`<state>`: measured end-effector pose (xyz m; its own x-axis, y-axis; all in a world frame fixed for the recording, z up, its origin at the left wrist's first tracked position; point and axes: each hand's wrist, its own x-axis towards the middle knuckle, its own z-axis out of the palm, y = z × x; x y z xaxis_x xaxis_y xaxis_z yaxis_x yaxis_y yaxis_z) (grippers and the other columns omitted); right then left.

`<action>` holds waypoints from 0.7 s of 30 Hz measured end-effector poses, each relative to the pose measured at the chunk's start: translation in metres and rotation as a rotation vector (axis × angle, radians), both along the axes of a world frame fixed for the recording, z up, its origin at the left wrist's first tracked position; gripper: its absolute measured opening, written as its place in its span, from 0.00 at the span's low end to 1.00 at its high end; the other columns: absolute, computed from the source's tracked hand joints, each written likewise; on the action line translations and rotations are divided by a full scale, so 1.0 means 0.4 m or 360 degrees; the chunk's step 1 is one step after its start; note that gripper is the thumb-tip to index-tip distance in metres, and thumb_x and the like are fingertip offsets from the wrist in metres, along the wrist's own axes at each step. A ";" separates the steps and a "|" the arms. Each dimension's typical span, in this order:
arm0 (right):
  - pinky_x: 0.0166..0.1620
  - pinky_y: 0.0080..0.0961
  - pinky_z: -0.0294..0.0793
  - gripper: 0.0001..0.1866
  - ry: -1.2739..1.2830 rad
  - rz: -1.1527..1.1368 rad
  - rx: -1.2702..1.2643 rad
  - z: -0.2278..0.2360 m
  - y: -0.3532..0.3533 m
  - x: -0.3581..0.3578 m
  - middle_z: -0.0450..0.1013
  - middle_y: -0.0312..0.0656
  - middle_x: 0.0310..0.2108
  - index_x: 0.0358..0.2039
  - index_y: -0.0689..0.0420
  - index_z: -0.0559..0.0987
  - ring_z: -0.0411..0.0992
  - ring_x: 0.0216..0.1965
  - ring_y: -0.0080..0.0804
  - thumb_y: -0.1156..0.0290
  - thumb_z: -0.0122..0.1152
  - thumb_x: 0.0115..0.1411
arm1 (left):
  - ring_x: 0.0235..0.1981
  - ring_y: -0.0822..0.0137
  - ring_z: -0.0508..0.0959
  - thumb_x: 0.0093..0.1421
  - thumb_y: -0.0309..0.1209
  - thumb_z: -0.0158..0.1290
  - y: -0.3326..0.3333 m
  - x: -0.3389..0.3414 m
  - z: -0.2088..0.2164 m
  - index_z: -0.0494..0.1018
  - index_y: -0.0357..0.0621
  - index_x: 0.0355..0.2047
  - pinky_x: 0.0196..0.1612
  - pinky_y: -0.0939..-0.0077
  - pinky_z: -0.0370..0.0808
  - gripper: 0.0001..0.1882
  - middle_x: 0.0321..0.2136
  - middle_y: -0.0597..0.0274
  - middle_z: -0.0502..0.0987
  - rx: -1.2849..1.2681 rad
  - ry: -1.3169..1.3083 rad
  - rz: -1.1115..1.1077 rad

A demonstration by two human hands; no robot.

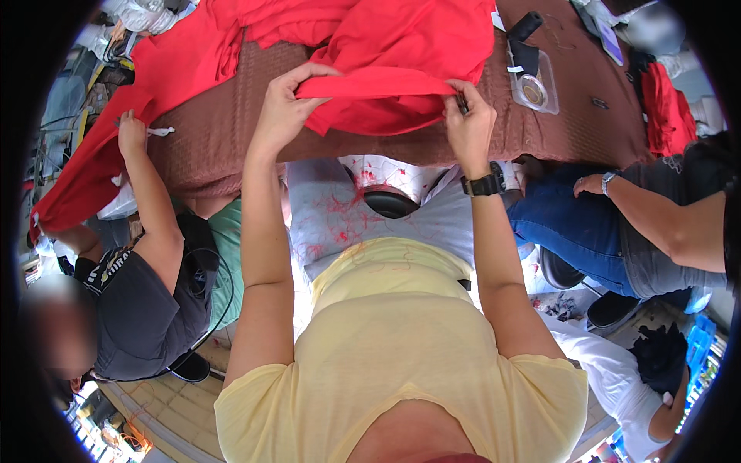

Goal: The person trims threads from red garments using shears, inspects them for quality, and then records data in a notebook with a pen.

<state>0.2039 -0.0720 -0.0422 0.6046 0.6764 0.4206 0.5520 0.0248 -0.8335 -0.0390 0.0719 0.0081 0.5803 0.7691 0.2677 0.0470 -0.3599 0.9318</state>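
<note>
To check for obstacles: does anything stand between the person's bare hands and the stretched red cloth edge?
Nothing visible does: the bare left hand and bare right hand both hold the stretched red cloth edge. A small dark object also sits in the right hand.

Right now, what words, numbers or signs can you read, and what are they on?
Dark T-shirt, far left: white letters, which I won't copy out.
Black wristwatch: any marks are too small to read.
Phone-like device, top right: screen too small and blurred.
Red fabric being held: no writing visible.
</note>
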 end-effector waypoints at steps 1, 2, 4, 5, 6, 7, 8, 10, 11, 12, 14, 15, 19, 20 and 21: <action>0.27 0.25 0.68 0.10 0.0141 0.0132 -0.0042 -0.018 0.007 0.028 0.71 0.34 0.19 0.39 0.62 0.79 0.70 0.21 0.25 0.74 0.66 0.58 | 0.39 0.78 0.77 0.57 0.17 0.55 0.028 -0.019 -0.014 0.79 0.34 0.39 0.48 0.81 0.73 0.09 0.34 0.66 0.80 -0.0084 0.0052 -0.0022; 0.26 0.24 0.67 0.08 0.0283 0.0264 -0.0084 -0.038 0.011 0.047 0.70 0.31 0.19 0.37 0.62 0.80 0.69 0.21 0.22 0.74 0.66 0.59 | 0.38 0.79 0.77 0.57 0.17 0.56 0.049 -0.030 -0.029 0.79 0.35 0.38 0.47 0.81 0.73 0.08 0.33 0.68 0.80 -0.0168 0.0103 -0.0045; 0.22 0.16 0.55 0.04 0.0955 0.0548 -0.0128 0.014 0.001 0.037 0.63 0.21 0.19 0.29 0.56 0.80 0.59 0.18 0.12 0.71 0.63 0.61 | 0.33 0.82 0.75 0.61 0.24 0.58 0.046 -0.020 -0.025 0.80 0.35 0.35 0.41 0.84 0.72 0.05 0.30 0.71 0.80 -0.0375 0.0037 0.0074; 0.22 0.16 0.51 0.06 0.1195 0.0628 -0.0200 0.031 -0.005 0.042 0.62 0.20 0.18 0.27 0.53 0.79 0.56 0.18 0.11 0.70 0.62 0.61 | 0.32 0.82 0.74 0.61 0.26 0.58 0.045 -0.014 -0.024 0.80 0.36 0.35 0.40 0.85 0.72 0.06 0.30 0.72 0.79 -0.0417 0.0046 0.0118; 0.22 0.15 0.47 0.07 0.1436 0.0697 -0.0278 0.054 -0.015 0.045 0.60 0.19 0.18 0.26 0.51 0.77 0.53 0.17 0.09 0.69 0.61 0.62 | 0.32 0.82 0.74 0.62 0.28 0.58 0.045 -0.008 -0.026 0.80 0.36 0.36 0.39 0.85 0.71 0.07 0.30 0.72 0.79 -0.0465 0.0055 0.0157; 0.21 0.16 0.42 0.12 0.1397 0.0626 -0.0279 0.085 -0.012 0.016 0.57 0.18 0.18 0.22 0.45 0.73 0.49 0.17 0.07 0.66 0.61 0.63 | 0.31 0.82 0.73 0.62 0.29 0.58 0.047 -0.005 -0.032 0.81 0.36 0.36 0.38 0.85 0.71 0.08 0.30 0.72 0.79 -0.0470 0.0046 0.0165; 0.21 0.15 0.44 0.10 0.1430 0.0645 -0.0262 0.080 -0.010 0.019 0.58 0.18 0.18 0.23 0.48 0.75 0.50 0.17 0.08 0.67 0.61 0.63 | 0.31 0.82 0.73 0.62 0.30 0.59 0.050 -0.002 -0.041 0.81 0.36 0.36 0.37 0.85 0.70 0.09 0.29 0.72 0.79 -0.0474 0.0037 0.0173; 0.22 0.13 0.47 0.07 0.1492 0.0683 -0.0224 0.067 -0.007 0.030 0.60 0.19 0.18 0.27 0.53 0.80 0.52 0.18 0.09 0.67 0.62 0.62 | 0.32 0.82 0.73 0.63 0.32 0.58 0.054 0.003 -0.045 0.81 0.37 0.36 0.38 0.86 0.70 0.09 0.30 0.72 0.79 -0.0475 0.0044 0.0160; 0.22 0.13 0.49 0.06 0.1202 0.0611 -0.0200 0.053 0.000 0.036 0.61 0.20 0.19 0.30 0.55 0.80 0.53 0.18 0.10 0.67 0.64 0.62 | 0.33 0.83 0.74 0.63 0.31 0.58 0.055 0.004 -0.042 0.80 0.38 0.36 0.40 0.86 0.70 0.08 0.31 0.73 0.79 -0.0473 0.0061 0.0142; 0.22 0.13 0.50 0.07 0.0916 0.0543 -0.0173 0.048 0.014 0.035 0.63 0.21 0.19 0.32 0.56 0.80 0.54 0.18 0.11 0.67 0.65 0.61 | 0.34 0.83 0.75 0.64 0.31 0.57 0.055 0.005 -0.033 0.80 0.39 0.36 0.41 0.86 0.71 0.08 0.31 0.73 0.79 -0.0468 0.0081 0.0127; 0.22 0.15 0.54 0.11 0.0468 0.0417 -0.0106 0.049 0.024 0.032 0.65 0.23 0.19 0.38 0.58 0.79 0.56 0.19 0.12 0.66 0.68 0.59 | 0.34 0.83 0.75 0.63 0.30 0.58 0.053 0.023 -0.009 0.80 0.38 0.36 0.41 0.86 0.71 0.08 0.31 0.73 0.79 -0.0422 0.0124 0.0134; 0.22 0.16 0.55 0.15 0.0315 0.0372 -0.0070 0.102 0.033 0.002 0.65 0.25 0.18 0.42 0.59 0.78 0.57 0.19 0.13 0.66 0.69 0.58 | 0.34 0.83 0.74 0.63 0.30 0.58 0.048 0.031 0.000 0.80 0.37 0.37 0.41 0.86 0.71 0.08 0.31 0.73 0.79 -0.0401 0.0152 0.0152; 0.23 0.18 0.64 0.22 0.0128 0.0681 -0.0208 0.198 0.092 -0.101 0.68 0.33 0.14 0.50 0.61 0.76 0.65 0.17 0.15 0.70 0.70 0.55 | 0.34 0.79 0.75 0.57 0.23 0.60 0.022 0.099 0.026 0.80 0.36 0.38 0.41 0.83 0.71 0.08 0.30 0.71 0.77 -0.0093 -0.0095 -0.0100; 0.23 0.18 0.65 0.20 0.0221 0.0676 -0.0177 0.186 0.112 -0.100 0.70 0.34 0.15 0.48 0.62 0.77 0.67 0.18 0.16 0.72 0.68 0.56 | 0.33 0.77 0.75 0.55 0.21 0.60 0.016 0.097 0.037 0.80 0.37 0.38 0.40 0.82 0.71 0.10 0.29 0.69 0.76 0.0161 0.0039 0.0052; 0.24 0.18 0.66 0.17 0.0311 0.0679 -0.0138 0.172 0.139 -0.098 0.73 0.35 0.16 0.47 0.62 0.78 0.69 0.18 0.16 0.73 0.67 0.56 | 0.32 0.74 0.75 0.52 0.19 0.59 0.009 0.090 0.048 0.80 0.38 0.39 0.40 0.82 0.71 0.12 0.28 0.68 0.75 0.0424 0.0172 0.0212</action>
<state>0.1648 -0.0163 0.0266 0.3275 0.9089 0.2580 0.3406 0.1411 -0.9296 -0.0029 0.0755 0.0275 0.5154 0.7513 0.4122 0.2040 -0.5748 0.7925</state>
